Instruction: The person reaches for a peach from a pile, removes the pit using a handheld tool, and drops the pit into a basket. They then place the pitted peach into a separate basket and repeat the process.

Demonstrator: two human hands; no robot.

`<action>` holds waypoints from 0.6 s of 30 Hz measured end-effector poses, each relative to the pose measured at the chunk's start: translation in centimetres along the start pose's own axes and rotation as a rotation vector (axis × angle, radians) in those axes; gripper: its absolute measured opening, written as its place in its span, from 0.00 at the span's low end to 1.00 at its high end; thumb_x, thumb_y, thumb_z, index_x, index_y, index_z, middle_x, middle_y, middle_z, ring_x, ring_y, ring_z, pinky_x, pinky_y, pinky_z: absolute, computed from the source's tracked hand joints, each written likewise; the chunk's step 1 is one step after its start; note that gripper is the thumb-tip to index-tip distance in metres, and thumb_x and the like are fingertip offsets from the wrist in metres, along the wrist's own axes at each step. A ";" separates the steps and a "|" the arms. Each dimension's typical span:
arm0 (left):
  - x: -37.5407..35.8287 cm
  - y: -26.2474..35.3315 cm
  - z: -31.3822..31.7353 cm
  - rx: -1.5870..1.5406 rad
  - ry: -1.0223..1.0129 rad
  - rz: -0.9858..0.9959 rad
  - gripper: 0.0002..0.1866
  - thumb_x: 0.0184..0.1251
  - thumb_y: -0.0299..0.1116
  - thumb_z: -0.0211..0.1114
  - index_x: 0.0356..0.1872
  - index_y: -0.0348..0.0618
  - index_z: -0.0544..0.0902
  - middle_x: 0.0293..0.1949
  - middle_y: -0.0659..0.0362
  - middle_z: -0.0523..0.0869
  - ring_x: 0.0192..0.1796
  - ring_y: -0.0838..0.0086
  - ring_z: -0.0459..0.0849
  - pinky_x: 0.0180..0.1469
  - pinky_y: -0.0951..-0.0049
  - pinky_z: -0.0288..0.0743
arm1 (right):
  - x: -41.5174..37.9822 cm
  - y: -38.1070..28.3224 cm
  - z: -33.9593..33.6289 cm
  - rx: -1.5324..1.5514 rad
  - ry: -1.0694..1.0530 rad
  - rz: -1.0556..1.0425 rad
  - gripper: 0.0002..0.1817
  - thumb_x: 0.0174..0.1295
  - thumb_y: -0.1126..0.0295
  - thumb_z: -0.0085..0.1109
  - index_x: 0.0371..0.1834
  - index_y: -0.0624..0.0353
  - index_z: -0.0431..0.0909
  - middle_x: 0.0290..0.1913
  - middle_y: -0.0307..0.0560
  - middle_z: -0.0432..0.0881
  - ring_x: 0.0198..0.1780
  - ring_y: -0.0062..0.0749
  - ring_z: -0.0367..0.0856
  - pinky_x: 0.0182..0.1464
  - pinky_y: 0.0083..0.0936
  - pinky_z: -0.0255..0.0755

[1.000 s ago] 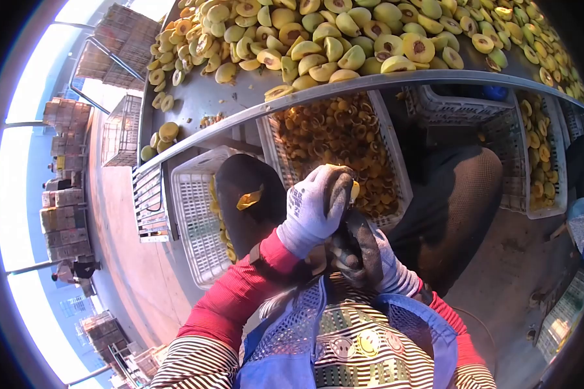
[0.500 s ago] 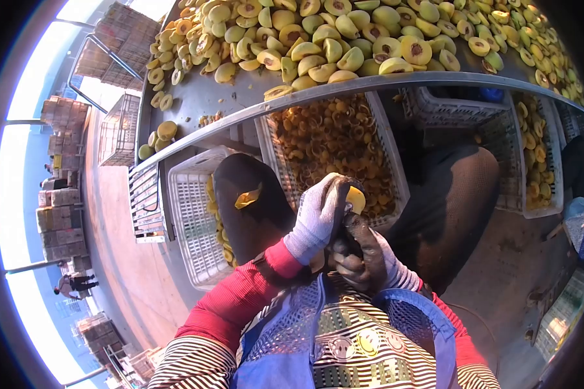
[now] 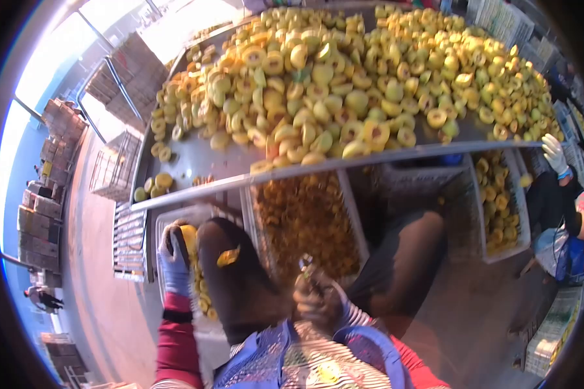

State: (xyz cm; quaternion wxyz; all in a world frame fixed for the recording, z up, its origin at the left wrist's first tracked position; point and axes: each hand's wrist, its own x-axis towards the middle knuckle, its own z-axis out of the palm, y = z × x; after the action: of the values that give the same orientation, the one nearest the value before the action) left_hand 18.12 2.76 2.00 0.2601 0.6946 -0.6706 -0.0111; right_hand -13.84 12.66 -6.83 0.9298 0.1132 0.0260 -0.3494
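My left hand, in a pale glove with dark fingers, is out at the left above a white crate of fruit pieces. Its fingers are closed on a yellow peach half. Close to my lap, my right hand is wrapped round a small tool with a shiny metal tip; most of its handle is hidden in the dark glove. Between my knees stands a crate full of brownish-yellow peelings. A yellow scrap lies on my left knee.
A metal table with a raised edge carries a large heap of halved peaches. Another crate of halves stands at the right. Beside it sits a co-worker with a gloved hand at the table edge. Stacked crates line the far left.
My left hand has gone from beside my right hand to the left crate, carrying the peach half. My right hand has stayed near my lap with the tool. The view has tilted up.
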 end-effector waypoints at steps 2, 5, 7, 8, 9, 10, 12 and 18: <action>3.3 -1.6 -2.8 0.400 -0.275 -0.169 0.20 0.63 0.46 0.63 0.50 0.42 0.80 0.48 0.42 0.78 0.49 0.53 0.80 0.53 0.60 0.75 | 0.1 -0.3 1.0 -0.133 0.079 -0.019 0.24 0.69 0.44 0.46 0.38 0.56 0.74 0.16 0.31 0.59 0.12 0.15 0.54 0.12 0.15 0.49; 7.6 4.8 -2.3 -0.052 -0.061 0.067 0.18 0.61 0.37 0.66 0.50 0.40 0.79 0.50 0.45 0.79 0.54 0.52 0.77 0.57 0.59 0.70 | 1.3 -0.7 1.6 -0.236 0.300 -0.067 0.25 0.71 0.45 0.44 0.32 0.57 0.72 0.14 0.31 0.60 0.11 0.15 0.53 0.13 0.16 0.47; 10.6 12.0 0.3 -0.260 -0.111 0.267 0.18 0.65 0.34 0.63 0.53 0.40 0.78 0.50 0.49 0.79 0.53 0.63 0.78 0.56 0.67 0.72 | 2.3 -0.7 1.2 -0.312 0.396 -0.074 0.25 0.70 0.44 0.44 0.33 0.57 0.72 0.14 0.32 0.61 0.10 0.15 0.54 0.12 0.16 0.48; 12.6 15.0 2.5 -0.253 -0.185 0.432 0.18 0.63 0.34 0.65 0.54 0.42 0.79 0.51 0.49 0.79 0.53 0.60 0.78 0.56 0.64 0.72 | 2.7 -0.6 2.0 -0.316 0.517 -0.046 0.25 0.71 0.44 0.43 0.34 0.56 0.72 0.15 0.31 0.62 0.10 0.15 0.55 0.13 0.15 0.49; 14.4 17.8 4.9 -0.180 -0.212 0.572 0.20 0.60 0.36 0.67 0.54 0.45 0.79 0.53 0.48 0.78 0.56 0.55 0.77 0.58 0.61 0.71 | 3.0 -0.6 1.6 -0.406 0.588 -0.039 0.24 0.70 0.44 0.45 0.37 0.55 0.73 0.15 0.32 0.63 0.11 0.15 0.57 0.13 0.15 0.52; 16.3 21.1 6.4 -0.253 -0.242 0.670 0.23 0.57 0.40 0.70 0.54 0.46 0.79 0.55 0.46 0.77 0.58 0.50 0.75 0.59 0.58 0.70 | 3.2 -0.8 1.1 -0.435 0.651 0.010 0.24 0.67 0.42 0.49 0.38 0.54 0.74 0.17 0.32 0.66 0.13 0.16 0.59 0.15 0.15 0.54; 21.0 25.8 12.4 -0.188 -0.101 0.774 0.30 0.53 0.51 0.69 0.56 0.49 0.77 0.59 0.45 0.74 0.61 0.44 0.71 0.60 0.53 0.70 | 3.8 -1.7 -0.1 -0.474 0.724 0.085 0.24 0.64 0.41 0.53 0.39 0.53 0.75 0.19 0.32 0.69 0.14 0.17 0.62 0.16 0.16 0.56; 36.8 27.6 20.3 0.343 -0.259 0.602 0.28 0.58 0.60 0.58 0.59 0.66 0.76 0.63 0.52 0.67 0.64 0.51 0.67 0.62 0.34 0.55 | 4.3 -3.6 -3.3 -0.493 0.928 -0.033 0.23 0.63 0.46 0.58 0.41 0.56 0.79 0.21 0.41 0.77 0.16 0.28 0.76 0.15 0.27 0.71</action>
State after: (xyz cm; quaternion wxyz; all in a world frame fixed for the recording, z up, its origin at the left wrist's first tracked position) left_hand -11.10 -37.80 7.09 0.0445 0.4924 -0.8645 0.0907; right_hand -12.82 8.02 -11.28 0.8140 0.0334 0.5181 -0.2605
